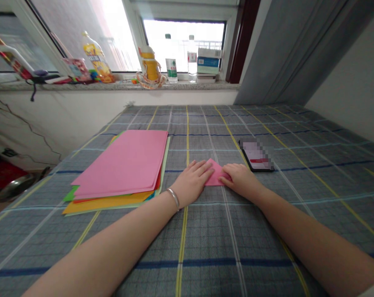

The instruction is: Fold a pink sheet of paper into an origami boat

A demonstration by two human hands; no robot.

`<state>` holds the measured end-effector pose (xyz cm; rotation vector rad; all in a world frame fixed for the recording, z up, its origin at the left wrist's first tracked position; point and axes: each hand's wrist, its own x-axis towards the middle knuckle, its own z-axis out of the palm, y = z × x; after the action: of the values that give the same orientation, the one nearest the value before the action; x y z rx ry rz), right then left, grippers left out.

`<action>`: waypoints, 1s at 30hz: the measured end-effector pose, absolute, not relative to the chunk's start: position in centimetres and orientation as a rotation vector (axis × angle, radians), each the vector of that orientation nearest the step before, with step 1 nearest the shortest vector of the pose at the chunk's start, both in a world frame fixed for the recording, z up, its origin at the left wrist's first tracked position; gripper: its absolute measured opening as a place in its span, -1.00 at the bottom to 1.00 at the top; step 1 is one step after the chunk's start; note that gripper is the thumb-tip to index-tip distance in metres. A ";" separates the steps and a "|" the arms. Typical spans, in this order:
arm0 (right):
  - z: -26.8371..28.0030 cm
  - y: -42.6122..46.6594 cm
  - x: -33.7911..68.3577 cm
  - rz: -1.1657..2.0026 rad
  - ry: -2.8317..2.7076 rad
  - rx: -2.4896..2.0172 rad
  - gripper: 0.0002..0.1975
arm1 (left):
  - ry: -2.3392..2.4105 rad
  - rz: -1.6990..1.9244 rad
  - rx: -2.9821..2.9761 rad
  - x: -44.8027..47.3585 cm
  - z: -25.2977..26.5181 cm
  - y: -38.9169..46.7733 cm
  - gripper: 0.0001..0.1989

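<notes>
Folded pink paper (215, 174) lies flat on the plaid bed sheet (205, 231), between both hands. Left hand (193, 181), palm down with fingers extended, presses its left edge; a bracelet (174, 198) sits at the wrist. Right hand (241, 178), also flat and not clenched, presses the right edge. Coloured paper stack (121, 169) lies near the left hand; a phone (257, 156) lies just beyond the right hand.

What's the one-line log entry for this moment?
left hand: flat on folded pink paper | right hand: pressing same paper | nearby: coloured paper stack, phone | surface: plaid cloth
</notes>
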<state>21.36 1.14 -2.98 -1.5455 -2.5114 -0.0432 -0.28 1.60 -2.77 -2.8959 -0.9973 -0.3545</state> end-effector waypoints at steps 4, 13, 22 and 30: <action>-3.0 1.2 21.5 -0.033 -2.484 -1.563 -0.80 | -0.978 -0.260 -3.049 0.5 -3.3 1.7 -0.48; -2.5 1.9 24.6 0.577 -2.073 -1.646 -0.81 | -1.037 -0.263 -3.084 0.4 -3.6 2.1 -0.54; -1.9 2.1 27.3 1.146 -1.949 -1.693 -0.77 | -1.069 -0.225 -3.074 0.6 -3.2 1.9 -0.54; -1.7 1.9 26.7 1.048 -1.979 -1.756 -0.90 | -1.068 -0.194 -3.059 0.6 -3.0 1.7 -0.51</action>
<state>26.72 1.89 -1.70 -1.7561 -1.9795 1.0477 0.64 1.69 -3.03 -3.0590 -1.0679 -0.1941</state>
